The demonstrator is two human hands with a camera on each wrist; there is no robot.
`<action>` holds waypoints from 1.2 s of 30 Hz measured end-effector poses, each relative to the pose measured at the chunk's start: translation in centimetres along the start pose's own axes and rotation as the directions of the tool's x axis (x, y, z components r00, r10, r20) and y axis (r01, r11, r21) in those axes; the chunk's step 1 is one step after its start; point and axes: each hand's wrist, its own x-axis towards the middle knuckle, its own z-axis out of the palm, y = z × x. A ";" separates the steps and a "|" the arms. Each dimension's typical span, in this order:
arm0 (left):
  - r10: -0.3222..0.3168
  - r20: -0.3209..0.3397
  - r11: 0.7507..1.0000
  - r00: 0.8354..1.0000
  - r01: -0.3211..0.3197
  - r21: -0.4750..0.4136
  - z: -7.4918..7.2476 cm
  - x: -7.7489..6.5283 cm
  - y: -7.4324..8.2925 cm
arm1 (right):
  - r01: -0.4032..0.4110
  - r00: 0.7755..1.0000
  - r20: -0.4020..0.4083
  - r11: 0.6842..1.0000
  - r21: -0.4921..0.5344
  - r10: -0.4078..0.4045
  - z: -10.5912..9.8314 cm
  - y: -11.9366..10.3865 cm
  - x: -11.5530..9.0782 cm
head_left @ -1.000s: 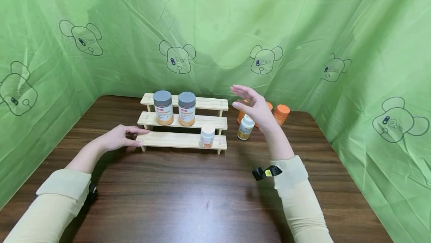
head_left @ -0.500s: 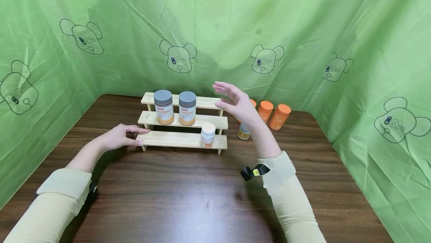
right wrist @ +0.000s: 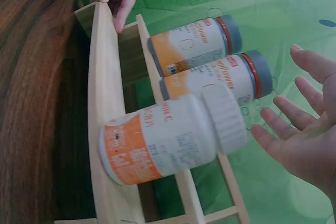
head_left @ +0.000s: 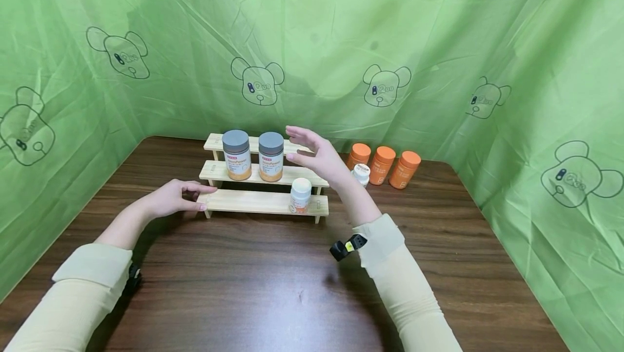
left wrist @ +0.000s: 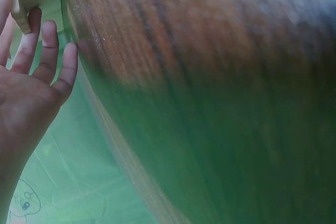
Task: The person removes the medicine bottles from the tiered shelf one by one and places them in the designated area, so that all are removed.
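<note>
At the left end of the three-tier wooden shelf [head_left: 244, 201], my left hand [head_left: 168, 200] pinches the lowest board between thumb and fingers. My right hand [head_left: 319, 158] hovers over the shelf's right side, fingers spread and holding nothing. Just left of it, two grey-lidded supplement bottles [head_left: 236, 156] [head_left: 271, 158] stand upright on the middle tier. A white pill bottle [head_left: 300, 196] with an orange label stands near the right end of the lowest tier. The right wrist view shows this white bottle [right wrist: 173, 137] close up, apart from my open right fingers.
Three orange bottles [head_left: 382, 167] stand in a row on the dark wooden table [head_left: 273, 276], right of the shelf. A white-capped bottle [head_left: 361, 174] is before them, partly hidden by my right forearm. Green cloth [head_left: 317, 43] hangs behind and at both sides.
My right hand has moved left from above the orange bottles to beside the grey-lidded pair, uncovering the orange bottles. My left hand stays on the shelf; the bottles have not moved.
</note>
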 end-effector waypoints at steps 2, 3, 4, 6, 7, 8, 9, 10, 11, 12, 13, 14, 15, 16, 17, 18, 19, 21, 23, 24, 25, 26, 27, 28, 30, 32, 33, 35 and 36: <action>-0.005 0.000 1.000 1.000 0.005 0.006 0.0 0.0 -0.1 | -0.031 0.999 0.009 1.000 -0.004 0.031 0.4 0.2 0.3; -0.009 0.000 1.000 1.000 0.009 0.008 0.0 0.0 -0.1 | -0.044 0.999 0.014 0.999 -0.005 0.044 0.6 0.3 0.5; -0.011 0.001 1.000 1.000 0.011 0.009 0.0 0.0 -0.2 | -0.055 0.998 0.019 0.998 0.003 0.055 0.8 0.5 0.6; -0.011 0.003 1.000 1.000 0.011 0.011 0.0 0.0 -0.2 | -0.075 0.997 0.022 0.997 0.006 0.075 1.0 0.7 0.9; -0.013 0.003 1.000 1.000 0.013 0.012 0.0 0.0 -0.3 | -0.083 0.996 0.022 0.997 -0.001 0.083 1.2 0.8 1.1; -0.013 0.002 1.000 1.000 0.013 0.012 0.1 0.0 -0.3 | -0.085 0.996 0.022 0.996 -0.008 0.085 1.3 1.0 1.2; -0.012 0.002 1.000 1.000 0.012 0.011 0.1 0.1 -0.3 | -0.088 0.996 0.024 0.996 -0.010 0.088 1.4 1.2 1.4; -0.011 0.002 1.000 1.000 0.011 0.009 0.1 0.1 -0.2 | -0.092 0.995 0.024 0.996 -0.013 0.093 1.5 1.3 1.5; -0.004 0.002 1.000 1.000 0.004 0.009 0.0 0.0 -0.2 | -0.095 0.995 0.024 0.995 -0.022 0.096 1.5 1.4 1.7; -0.002 0.002 1.000 1.000 0.002 0.008 0.0 0.1 -0.2 | -0.100 0.995 0.025 0.995 -0.026 0.100 1.6 1.5 1.8; 0.000 0.001 1.000 1.000 0.000 0.008 0.0 0.1 -0.2 | -0.103 0.994 0.026 0.994 -0.027 0.103 1.7 1.6 2.0; 0.007 0.000 1.000 1.000 -0.007 0.006 0.0 0.1 -0.2 | -0.107 0.994 0.028 0.994 -0.025 0.108 1.8 1.7 2.1; 0.008 0.000 1.000 1.000 -0.008 0.005 0.0 0.1 -0.2 | -0.113 0.993 0.029 0.993 -0.024 0.114 1.8 1.7 2.3; 0.008 -0.001 1.000 1.000 -0.008 0.005 0.0 0.1 -0.2 | -0.116 0.993 0.031 0.993 -0.022 0.117 1.9 1.8 2.4; 0.007 -0.001 1.000 1.000 -0.007 0.005 0.0 0.0 -0.1 | -0.120 0.992 0.033 0.993 -0.019 0.121 1.9 1.8 2.6; 0.003 0.000 1.000 1.000 -0.003 0.000 0.0 0.0 -0.1 | -0.124 0.992 0.033 0.992 -0.013 0.125 2.0 1.9 2.7; 0.003 0.001 1.000 1.000 -0.003 0.002 -0.1 0.0 -0.1 | -0.125 0.992 0.032 0.992 -0.010 0.125 2.0 1.9 2.9; -0.002 0.001 1.000 1.000 0.002 0.007 -0.1 0.0 -0.1 | -0.125 0.992 0.031 0.992 -0.008 0.125 2.1 2.0 3.1; 0.002 0.002 1.000 1.000 -0.002 0.000 -0.1 0.0 0.0 | -0.125 0.992 0.028 0.992 -0.001 0.125 2.3 1.9 3.4; 0.004 0.004 1.000 1.000 -0.004 -0.007 -0.1 -0.1 0.1 | -0.122 0.992 0.028 0.993 0.000 0.122 2.4 1.5 3.3; 0.004 0.005 1.000 1.000 -0.004 -0.009 -0.1 -0.1 0.2 | -0.118 0.993 0.028 0.993 0.003 0.118 2.5 1.2 3.3; 0.005 0.006 1.000 1.000 -0.005 -0.017 -0.1 -0.1 0.3 | -0.115 0.993 0.030 0.993 0.007 0.114 2.6 0.9 3.2; 0.007 0.007 1.000 1.000 -0.006 -0.024 -0.1 -0.2 0.4 | -0.114 0.993 0.029 0.993 0.011 0.114 2.7 0.5 3.1; 0.007 0.008 1.000 1.000 -0.007 -0.029 -0.1 -0.2 0.5 | -0.116 0.993 0.031 0.993 0.016 0.116 2.7 0.3 3.0; 0.006 0.008 1.000 1.000 -0.006 -0.028 -0.1 -0.2 0.5 | -0.118 0.993 0.032 0.993 0.025 0.117 2.8 0.3 2.9; 0.007 0.005 1.000 1.000 -0.007 -0.017 -0.1 -0.2 0.5 | -0.122 0.992 0.027 0.992 0.025 0.121 2.9 0.9 3.2; 0.008 0.004 1.000 1.000 -0.008 -0.011 -0.1 -0.2 0.4 | -0.124 0.992 0.023 0.992 0.024 0.123 2.8 1.1 3.3; 0.005 0.001 1.000 1.000 -0.005 -0.001 -0.1 -0.2 0.3 | -0.121 0.993 0.016 0.993 0.018 0.120 2.9 1.7 3.5; 0.003 0.001 1.000 1.000 -0.003 0.003 -0.1 -0.1 0.2 | -0.117 0.993 0.012 0.993 0.011 0.117 2.9 1.8 3.5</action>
